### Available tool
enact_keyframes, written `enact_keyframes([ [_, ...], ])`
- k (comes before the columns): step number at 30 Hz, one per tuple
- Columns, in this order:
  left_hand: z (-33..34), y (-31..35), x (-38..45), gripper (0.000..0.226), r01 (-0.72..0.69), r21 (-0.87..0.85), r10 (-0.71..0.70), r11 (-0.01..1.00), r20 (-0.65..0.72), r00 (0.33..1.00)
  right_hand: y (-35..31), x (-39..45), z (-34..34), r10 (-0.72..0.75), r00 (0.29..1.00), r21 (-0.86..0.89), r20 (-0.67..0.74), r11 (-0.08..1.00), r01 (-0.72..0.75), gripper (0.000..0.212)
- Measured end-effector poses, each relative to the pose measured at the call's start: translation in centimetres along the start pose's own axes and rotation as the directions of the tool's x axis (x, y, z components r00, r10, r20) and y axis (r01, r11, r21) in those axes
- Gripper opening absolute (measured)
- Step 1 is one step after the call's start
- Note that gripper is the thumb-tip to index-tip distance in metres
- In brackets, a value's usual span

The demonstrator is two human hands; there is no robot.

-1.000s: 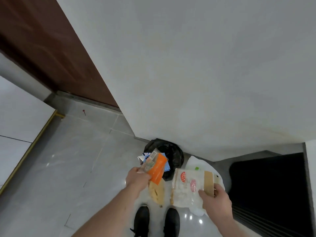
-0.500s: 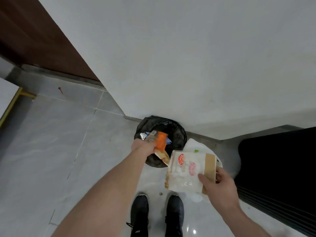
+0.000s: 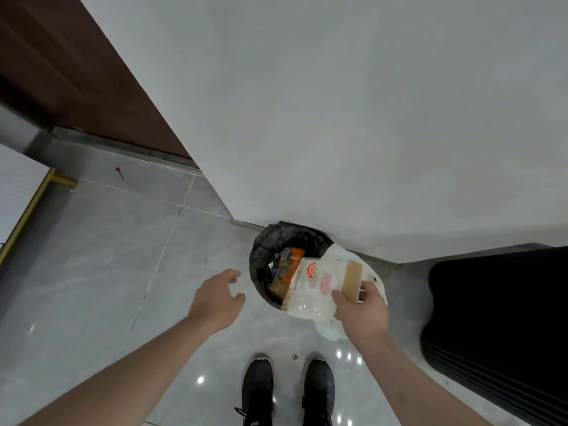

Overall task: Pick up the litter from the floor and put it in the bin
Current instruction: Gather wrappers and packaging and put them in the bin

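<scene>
A round bin lined with a black bag (image 3: 261, 259) stands on the floor against the white wall. Inside it lie an orange wrapper (image 3: 293, 265) and other packets. My left hand (image 3: 216, 298) hovers just left of the bin, fingers apart and holding nothing. My right hand (image 3: 361, 313) grips a clear plastic bag with red logos and a tan cardboard strip (image 3: 319, 285), held over the bin's right rim. A white plastic bag (image 3: 341, 256) lies on the floor behind and under it.
Glossy grey tiles cover the floor (image 3: 107, 272). A black ribbed mat (image 3: 498, 318) lies at the right. A brown door (image 3: 70, 81) is at the upper left. My two black shoes (image 3: 287, 392) stand below the bin, with a small crumb (image 3: 294, 356) between them.
My left hand let go of the orange wrapper and other packets, which now lie in the bin, and drew back to the left. My right hand moved the clear bag closer over the bin.
</scene>
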State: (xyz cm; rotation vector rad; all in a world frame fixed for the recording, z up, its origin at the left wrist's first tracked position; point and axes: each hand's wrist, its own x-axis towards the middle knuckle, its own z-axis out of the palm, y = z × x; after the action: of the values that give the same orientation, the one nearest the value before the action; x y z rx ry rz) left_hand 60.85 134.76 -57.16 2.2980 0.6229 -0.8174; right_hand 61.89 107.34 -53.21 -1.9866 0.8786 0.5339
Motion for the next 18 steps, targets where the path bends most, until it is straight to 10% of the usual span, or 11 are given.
enact_keyframes([
  [18,-0.3,-4.5,-1.4,0.041,0.022,-0.12,-0.023,0.993,-0.008,1.0,0.4,5.1,11.1,0.006,0.965,-0.417,0.261,0.903,0.107,0.062],
])
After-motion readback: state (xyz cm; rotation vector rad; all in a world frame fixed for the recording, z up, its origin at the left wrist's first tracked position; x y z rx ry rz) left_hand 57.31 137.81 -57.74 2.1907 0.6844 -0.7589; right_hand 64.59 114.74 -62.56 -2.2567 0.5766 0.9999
